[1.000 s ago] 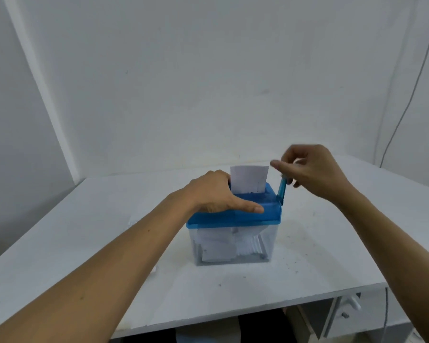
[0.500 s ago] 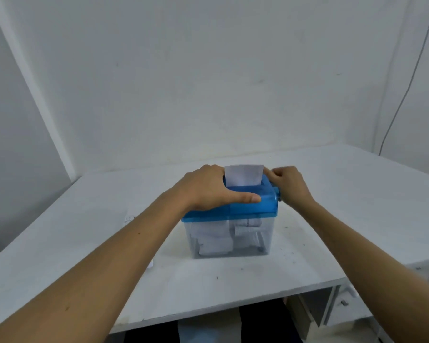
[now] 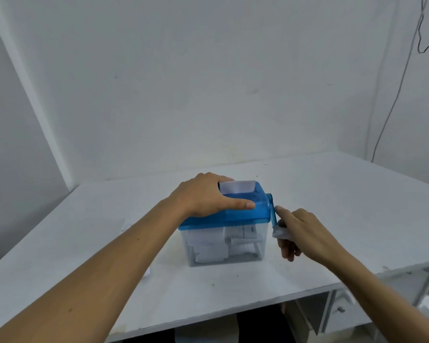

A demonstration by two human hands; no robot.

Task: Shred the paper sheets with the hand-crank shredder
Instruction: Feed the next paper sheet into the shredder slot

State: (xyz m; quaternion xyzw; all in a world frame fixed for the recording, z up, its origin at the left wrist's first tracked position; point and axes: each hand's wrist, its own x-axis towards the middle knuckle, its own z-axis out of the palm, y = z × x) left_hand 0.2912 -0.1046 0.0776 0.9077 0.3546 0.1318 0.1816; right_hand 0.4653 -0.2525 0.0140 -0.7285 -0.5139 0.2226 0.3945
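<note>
Head view: blue-lidded clear plastic hand-crank shredder (image 3: 223, 226) sits mid-frame on white tabletop (image 3: 332, 219). Your left hand (image 3: 206, 196) lies flat on the lid, fingers spread. Right hand (image 3: 300, 231) fingers closed around crank handle (image 3: 274, 220), pointing down. White paper sheet (image 3: 237, 186) upright in slot.

Shredder (image 3: 233, 216) blocks table (image 3: 332, 206) centre; far and right sides open; paper scraps (image 3: 125, 227), probably, lie left.

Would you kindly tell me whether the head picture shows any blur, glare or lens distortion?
Head view: soft, even light, no glare; wide-angle bending bows the wall corner; the right hand on the crank looks slightly smeared, the left hand and shredder sharper.
</note>
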